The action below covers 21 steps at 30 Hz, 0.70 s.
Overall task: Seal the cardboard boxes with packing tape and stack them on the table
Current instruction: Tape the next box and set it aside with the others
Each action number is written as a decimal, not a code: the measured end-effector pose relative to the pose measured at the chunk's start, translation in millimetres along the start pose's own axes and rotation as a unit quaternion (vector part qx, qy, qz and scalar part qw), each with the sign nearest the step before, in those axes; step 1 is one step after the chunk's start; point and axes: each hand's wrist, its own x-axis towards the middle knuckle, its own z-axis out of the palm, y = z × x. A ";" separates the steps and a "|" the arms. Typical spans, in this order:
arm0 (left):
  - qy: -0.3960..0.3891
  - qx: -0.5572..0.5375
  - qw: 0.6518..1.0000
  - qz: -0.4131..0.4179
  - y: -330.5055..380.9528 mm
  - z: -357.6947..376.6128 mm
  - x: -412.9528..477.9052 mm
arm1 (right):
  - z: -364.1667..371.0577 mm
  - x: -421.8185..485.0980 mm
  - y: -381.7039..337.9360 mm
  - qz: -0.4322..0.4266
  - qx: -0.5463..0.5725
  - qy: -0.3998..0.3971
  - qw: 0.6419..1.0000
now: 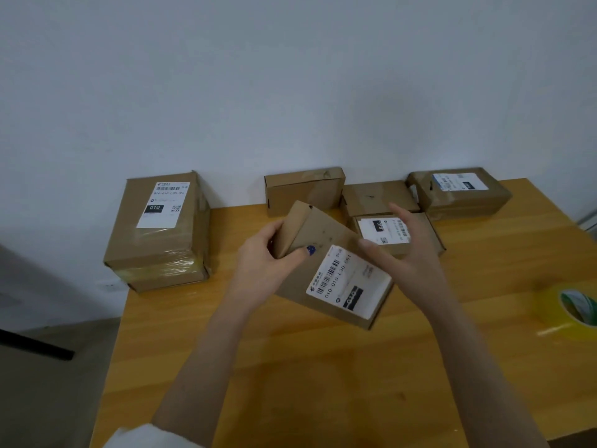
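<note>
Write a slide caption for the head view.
Left hand grips a labelled box, right hand at its edge; tape roll lies right.

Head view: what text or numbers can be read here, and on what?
"010-010 L30-551" and "010": label on left stack.
"010-010 L30 551": label on held box.
"010": label on middle box.
Too blurred to read: label on far right box, and the small print on all the labels.

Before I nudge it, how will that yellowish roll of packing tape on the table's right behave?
The yellowish roll of packing tape seems to lie flat, hole upward, so it would probably slide, not roll. The wooden table looks smooth, so it may skid easily. Its thick winding suggests a stiff, firm grip.
</note>
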 end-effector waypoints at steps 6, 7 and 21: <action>-0.038 0.024 0.998 0.035 3.0 -3.4 -1.1 | 9.6 13.3 -30.8 -0.032 -0.038 -0.233 0.971; -0.011 0.028 0.999 0.038 1.7 -4.2 -1.4 | 13.1 13.2 -28.6 -0.022 -0.014 -0.215 0.976; -0.108 -0.078 0.989 -0.061 10.3 7.5 -21.4 | 13.5 -11.9 -10.9 0.143 0.289 -0.056 0.945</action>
